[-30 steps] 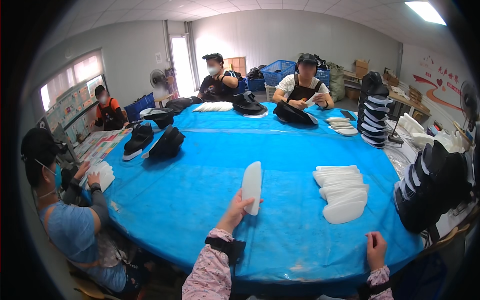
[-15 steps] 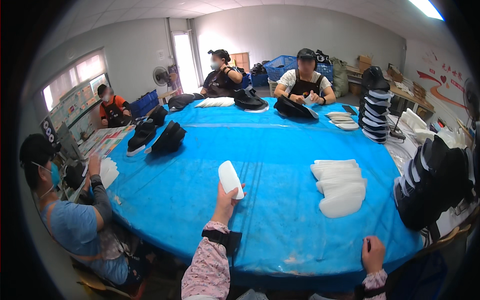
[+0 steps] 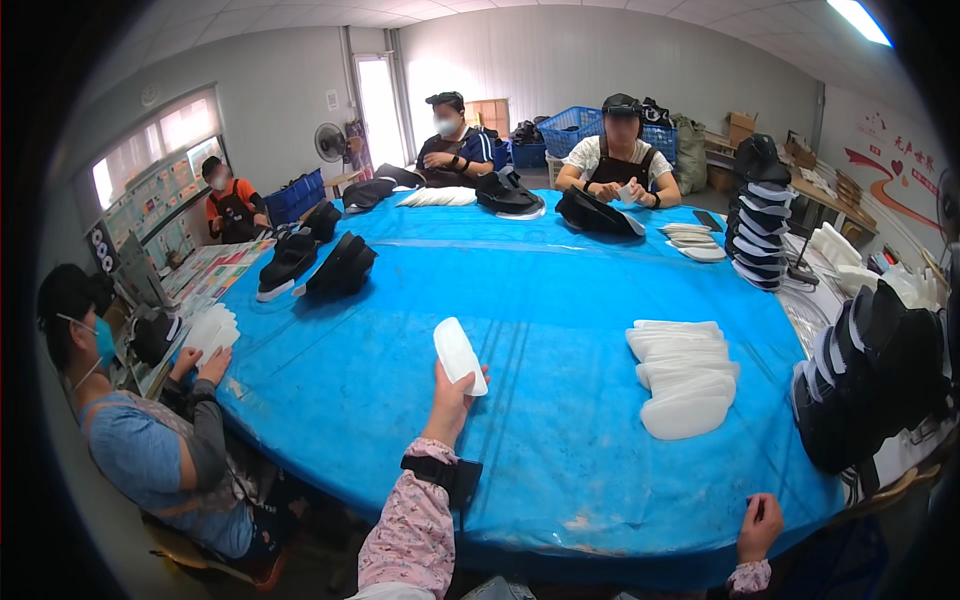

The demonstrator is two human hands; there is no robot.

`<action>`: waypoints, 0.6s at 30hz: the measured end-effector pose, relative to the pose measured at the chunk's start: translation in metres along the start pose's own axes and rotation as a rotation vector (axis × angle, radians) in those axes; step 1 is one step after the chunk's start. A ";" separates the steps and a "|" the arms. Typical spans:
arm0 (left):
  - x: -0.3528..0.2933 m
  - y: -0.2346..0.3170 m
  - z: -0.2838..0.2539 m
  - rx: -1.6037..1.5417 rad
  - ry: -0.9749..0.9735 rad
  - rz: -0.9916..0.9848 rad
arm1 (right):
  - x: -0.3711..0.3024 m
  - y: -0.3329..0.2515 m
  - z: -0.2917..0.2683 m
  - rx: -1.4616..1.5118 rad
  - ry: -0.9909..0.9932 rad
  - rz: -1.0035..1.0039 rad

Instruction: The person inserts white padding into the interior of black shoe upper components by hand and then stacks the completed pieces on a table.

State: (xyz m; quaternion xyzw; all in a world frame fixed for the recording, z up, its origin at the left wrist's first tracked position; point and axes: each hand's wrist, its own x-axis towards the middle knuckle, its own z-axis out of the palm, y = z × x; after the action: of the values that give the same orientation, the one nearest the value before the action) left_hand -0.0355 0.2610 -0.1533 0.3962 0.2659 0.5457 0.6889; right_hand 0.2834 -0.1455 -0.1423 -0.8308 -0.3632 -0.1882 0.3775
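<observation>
White insole: one flat white insole (image 3: 459, 356) is held up by the left hand (image 3: 450, 400), pinched at its lower end, tilted and clear of the bench (image 3: 520, 300).
Left hand: closed narrowly on the insole; a black strap is worn on the wrist above a floral sleeve.
Right hand: the right hand (image 3: 760, 522) is rested at the near rim of the bench, low and to the right; whether anything is held in it cannot be told.
Step in hand: judged as the handling of a single insole lifted off the bench, with setting down not yet done.
Next move: a steady pinch is called for, with the insole kept flat as it is carried, since a thin piece of this kind would be bent easily.
Stack: a fanned pile of white insoles (image 3: 685, 375) is laid beyond the right hand, well apart from the left.
Edges: the curved near rim of the bench is passed under both forearms; nothing is seen close to it besides the right hand.
Open room: bare blue sheeting is spread ahead of the left hand and between both hands.
Left side: a seated person (image 3: 140, 440) with a smaller white pile is placed well to the left of the left hand.
</observation>
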 end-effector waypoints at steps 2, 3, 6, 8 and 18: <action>0.000 0.000 0.000 0.012 0.014 -0.014 | -0.001 0.001 0.002 0.017 0.024 -0.022; 0.000 0.000 0.000 0.013 0.013 -0.014 | -0.001 0.001 0.003 0.035 0.047 -0.045; 0.000 -0.001 -0.001 0.005 0.006 -0.013 | -0.001 0.001 0.002 0.039 0.040 -0.028; -0.001 -0.001 0.001 -0.001 0.011 -0.018 | -0.001 -0.001 0.001 0.034 0.040 -0.029; -0.003 0.002 0.000 0.020 -0.012 0.000 | -0.002 0.002 0.002 0.042 0.032 -0.037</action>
State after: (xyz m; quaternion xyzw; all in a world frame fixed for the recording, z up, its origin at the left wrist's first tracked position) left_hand -0.0370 0.2585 -0.1519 0.4064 0.2673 0.5404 0.6865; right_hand 0.2835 -0.1456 -0.1453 -0.8126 -0.3764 -0.2005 0.3972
